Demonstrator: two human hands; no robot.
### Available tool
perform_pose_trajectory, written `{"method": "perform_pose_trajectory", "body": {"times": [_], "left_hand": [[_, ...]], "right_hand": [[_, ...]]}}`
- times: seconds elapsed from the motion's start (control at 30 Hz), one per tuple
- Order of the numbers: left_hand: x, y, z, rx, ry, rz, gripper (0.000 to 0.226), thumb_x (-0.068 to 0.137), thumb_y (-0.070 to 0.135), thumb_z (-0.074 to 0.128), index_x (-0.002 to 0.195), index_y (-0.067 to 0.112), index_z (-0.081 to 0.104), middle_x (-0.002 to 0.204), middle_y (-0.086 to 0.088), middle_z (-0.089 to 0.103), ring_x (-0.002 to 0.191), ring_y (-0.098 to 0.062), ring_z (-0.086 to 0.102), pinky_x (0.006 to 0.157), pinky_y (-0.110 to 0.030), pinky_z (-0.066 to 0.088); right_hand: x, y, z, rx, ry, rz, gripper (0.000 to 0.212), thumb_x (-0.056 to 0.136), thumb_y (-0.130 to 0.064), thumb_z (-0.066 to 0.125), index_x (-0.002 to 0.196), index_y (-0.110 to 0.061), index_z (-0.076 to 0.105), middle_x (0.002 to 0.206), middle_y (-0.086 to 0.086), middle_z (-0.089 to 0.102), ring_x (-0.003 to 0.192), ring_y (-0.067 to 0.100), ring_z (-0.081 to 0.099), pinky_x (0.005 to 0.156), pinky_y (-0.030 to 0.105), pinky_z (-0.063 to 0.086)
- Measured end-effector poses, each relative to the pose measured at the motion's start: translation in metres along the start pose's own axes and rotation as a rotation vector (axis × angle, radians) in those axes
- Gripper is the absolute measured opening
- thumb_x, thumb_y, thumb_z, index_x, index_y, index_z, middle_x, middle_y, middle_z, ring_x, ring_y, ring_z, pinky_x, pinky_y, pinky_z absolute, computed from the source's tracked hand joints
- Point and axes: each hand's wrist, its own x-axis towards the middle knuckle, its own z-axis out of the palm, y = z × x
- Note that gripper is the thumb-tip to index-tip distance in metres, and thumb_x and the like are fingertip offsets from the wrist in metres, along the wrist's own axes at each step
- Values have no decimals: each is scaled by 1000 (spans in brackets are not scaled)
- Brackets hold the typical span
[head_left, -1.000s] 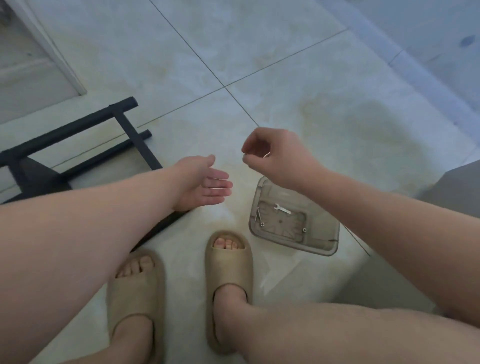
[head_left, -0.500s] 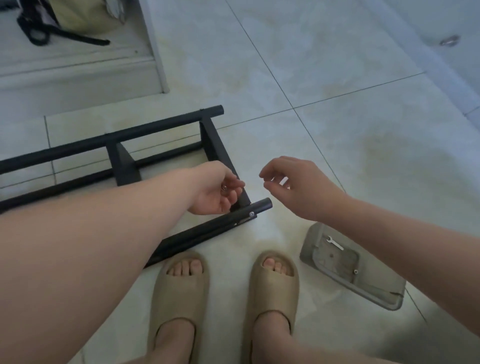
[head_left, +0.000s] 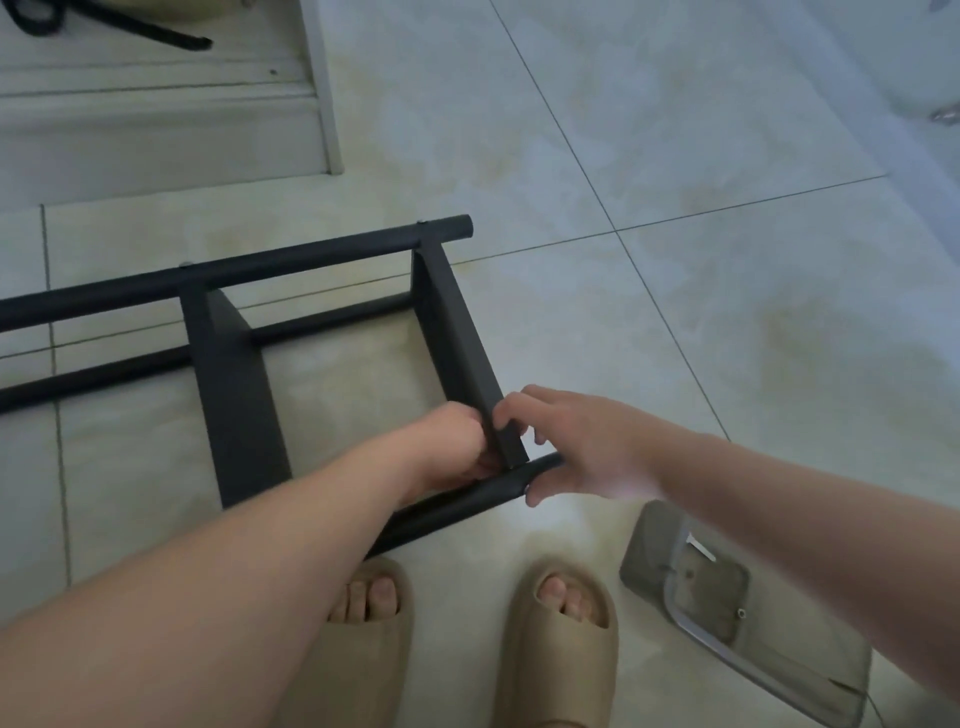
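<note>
A black metal frame (head_left: 234, 395) of tubes and flat crossbars lies on the tiled floor. My left hand (head_left: 452, 441) is curled against the inner side of the right crossbar (head_left: 457, 338), where it meets the near tube (head_left: 467, 501). What its fingers pinch is hidden. My right hand (head_left: 587, 447) grips the same joint from outside, fingers over the crossbar's end and thumb under the tube's tip.
A clear plastic tray (head_left: 649, 566) lies on the floor at the right, holding a small flat wrench (head_left: 701, 546) and a screw (head_left: 742, 613). My feet in beige slippers (head_left: 561, 660) stand just behind the frame. A door sill (head_left: 156, 130) and black straps (head_left: 104, 26) are far left.
My left hand, pinching a small shiny fastener half a second ago, has moved onto the frame's joint. My right hand has reached over and taken hold of the crossbar's end. The view shifted left.
</note>
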Motion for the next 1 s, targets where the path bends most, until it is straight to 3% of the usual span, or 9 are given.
{"method": "perform_pose_trajectory", "body": {"times": [0.07, 0.17, 0.27, 0.37, 0.47, 0.6, 0.8, 1.0], "left_hand": [[2, -2, 1, 31, -4, 38, 29, 95, -2, 44, 88, 17, 65, 88, -12, 70, 76, -23, 67, 60, -23, 48], [1, -7, -1, 7, -19, 86, 34, 98, -5, 36, 88, 12, 65, 84, -8, 74, 65, -11, 70, 49, -15, 44], [-1, -13, -3, -3, -50, 96, 37, 97, -5, 36, 96, 9, 70, 87, -7, 77, 69, -12, 69, 54, -19, 41], [0, -18, -3, -87, -67, 100, 38, 97, -10, 37, 99, 5, 72, 84, -9, 76, 73, -18, 70, 59, -21, 47], [-1, -19, -2, -113, -92, 96, 41, 97, -11, 35, 99, 5, 73, 82, -9, 76, 75, -20, 70, 67, -22, 50], [1, -19, -5, -98, -113, 75, 45, 96, -12, 33, 98, 5, 74, 88, -14, 76, 85, -28, 65, 80, -36, 41], [-2, -22, -4, -166, -154, 57, 46, 95, -14, 34, 92, 8, 75, 81, -8, 77, 66, -16, 67, 57, -16, 51], [-3, -16, 0, -178, -134, 74, 43, 93, -17, 34, 91, 3, 71, 67, -4, 73, 53, -9, 66, 49, -14, 48]], "right_hand": [[2, 2, -2, -49, 7, -5, 69, 79, -43, 83, 131, -36, 38, 126, -14, 48, 109, 11, 48, 84, 31, 41], [6, 1, -3, -261, 82, -48, 99, 72, -56, 82, 150, -38, 24, 152, -10, 27, 136, 19, 30, 108, 34, 35], [15, 2, -8, -389, 80, -120, 125, 67, -65, 81, 161, -35, 4, 166, -11, -14, 153, 17, -10, 123, 37, 7], [28, 5, -16, -475, 2, -130, 139, 62, -75, 77, 162, -28, -7, 165, -7, -29, 150, 13, -31, 124, 42, -13], [38, 6, -21, -560, -38, -161, 146, 58, -81, 72, 162, -20, -11, 166, -3, -28, 149, 11, -33, 122, 42, -21], [40, 6, -21, -567, -47, -178, 149, 58, -82, 71, 161, -16, -14, 166, -2, -28, 150, 10, -30, 122, 39, -21], [35, 6, -19, -600, -15, -170, 147, 56, -87, 65, 162, -16, -9, 168, -1, -23, 153, 12, -23, 122, 42, -19], [38, 10, -18, -570, -22, -166, 147, 53, -89, 61, 161, -21, -11, 166, -7, -27, 151, 8, -27, 124, 43, -14]]}}
